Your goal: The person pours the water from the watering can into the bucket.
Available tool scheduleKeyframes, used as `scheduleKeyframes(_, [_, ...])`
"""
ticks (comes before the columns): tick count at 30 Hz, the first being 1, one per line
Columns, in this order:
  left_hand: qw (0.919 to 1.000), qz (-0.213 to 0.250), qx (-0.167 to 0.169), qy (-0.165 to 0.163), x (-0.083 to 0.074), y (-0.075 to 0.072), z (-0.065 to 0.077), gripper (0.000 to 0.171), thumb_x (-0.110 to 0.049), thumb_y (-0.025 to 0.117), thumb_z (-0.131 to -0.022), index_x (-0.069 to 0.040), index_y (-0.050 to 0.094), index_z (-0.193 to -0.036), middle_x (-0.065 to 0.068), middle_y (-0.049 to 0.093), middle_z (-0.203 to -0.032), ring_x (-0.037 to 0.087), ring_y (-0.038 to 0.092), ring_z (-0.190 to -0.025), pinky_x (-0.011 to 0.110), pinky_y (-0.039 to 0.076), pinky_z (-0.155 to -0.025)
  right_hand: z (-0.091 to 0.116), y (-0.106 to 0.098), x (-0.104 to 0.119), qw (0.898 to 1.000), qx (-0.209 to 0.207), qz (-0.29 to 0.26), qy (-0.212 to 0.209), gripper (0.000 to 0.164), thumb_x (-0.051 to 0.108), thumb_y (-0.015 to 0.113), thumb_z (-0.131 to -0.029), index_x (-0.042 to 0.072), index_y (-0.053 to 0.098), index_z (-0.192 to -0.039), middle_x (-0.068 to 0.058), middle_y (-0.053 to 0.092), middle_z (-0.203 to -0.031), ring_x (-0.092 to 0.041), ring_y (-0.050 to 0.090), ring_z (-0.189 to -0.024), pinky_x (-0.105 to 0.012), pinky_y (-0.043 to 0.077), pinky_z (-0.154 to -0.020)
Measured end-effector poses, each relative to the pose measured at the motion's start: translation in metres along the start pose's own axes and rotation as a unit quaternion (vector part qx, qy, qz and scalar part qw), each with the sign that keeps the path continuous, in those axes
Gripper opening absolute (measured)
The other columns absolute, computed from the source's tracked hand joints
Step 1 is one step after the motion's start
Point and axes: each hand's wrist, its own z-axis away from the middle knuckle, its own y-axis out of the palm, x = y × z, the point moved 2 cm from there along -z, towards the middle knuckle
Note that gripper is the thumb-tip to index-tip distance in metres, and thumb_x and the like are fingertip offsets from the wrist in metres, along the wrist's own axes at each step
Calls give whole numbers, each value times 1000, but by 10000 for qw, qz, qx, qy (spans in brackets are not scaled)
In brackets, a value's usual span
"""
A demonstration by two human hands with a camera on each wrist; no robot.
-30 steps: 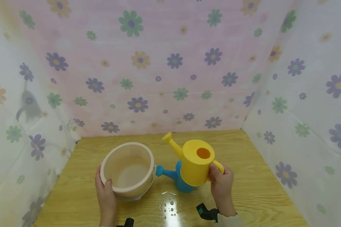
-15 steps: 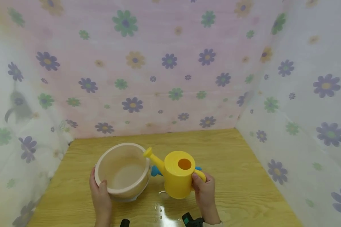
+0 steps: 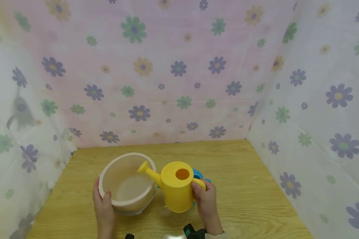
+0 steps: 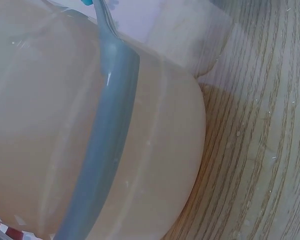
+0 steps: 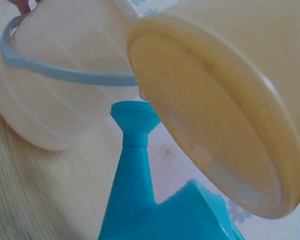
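Yellow watering can (image 3: 177, 196) farther left, spout (image 3: 152, 174) over bucket (image 3: 140, 203)

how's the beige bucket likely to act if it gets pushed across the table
The beige bucket looks like moulded plastic with an evenly curved wall, so it is probably stiff and fairly light for its size. The table looks spotted, perhaps wet, so the bucket may slide easily. Its grey handle is folded down against the side and might swing.

Wood-grain tabletop (image 3: 248, 196); flower-patterned walls (image 3: 158, 74)
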Motion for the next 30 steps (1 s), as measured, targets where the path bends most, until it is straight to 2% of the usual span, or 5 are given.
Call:
scheduleKeyframes(4, [10000, 8, -38, -44, 1, 0, 1, 57, -7, 33, -89, -32, 24, -139, -6, 23, -143, 14, 24, -127, 36, 19, -106, 0, 1, -1, 9995, -139, 4, 282, 24, 1, 52, -86, 7, 50, -63, 1, 31, -50, -13, 26, -44, -26, 21, -41])
scheduleKeyframes(13, [9997, -16, -25, -229, 0, 1, 2, 58, -9, 32, -90, -36, 19, -140, -7, 18, -146, 17, 20, -129, 41, 16, -106, 2, 4, 1, 9987, -178, 173, 441, 24, 3, 51, -87, 8, 50, -64, 2, 31, -51, -14, 30, -47, -25, 27, -46])
scheduleKeyframes(19, [9998, -87, -94, -137, 2, 1, 5, 56, -10, 34, -91, -36, 22, -139, -7, 23, -144, 14, 23, -126, 32, 17, -106, 11, 4, -6, 9972, -353, 235, 614, 19, 3, 52, -86, 7, 55, -68, 1, 31, -53, -13, 32, -49, -28, 23, -45])
scheduleKeyframes(25, [9998, -8, -64, -162, -2, 3, 3, 56, -10, 34, -91, -38, 23, -138, -8, 22, -144, 14, 22, -127, 39, 16, -107, 12, 8, -2, 9937, -203, 531, 967, 11, 7, 55, -86, 1, 57, -77, 0, 37, -60, -13, 44, -60, -22, 39, -54])
scheduleKeyframes(30, [9995, -64, -110, -276, -4, 2, 2, 57, -10, 34, -91, -38, 23, -138, -8, 22, -144, 16, 23, -127, 43, 19, -105, 11, 11, 0, 9882, -29, 1407, 599, 12, 6, 57, -85, 1, 56, -74, -3, 39, -56, -14, 42, -52, -24, 39, -44])
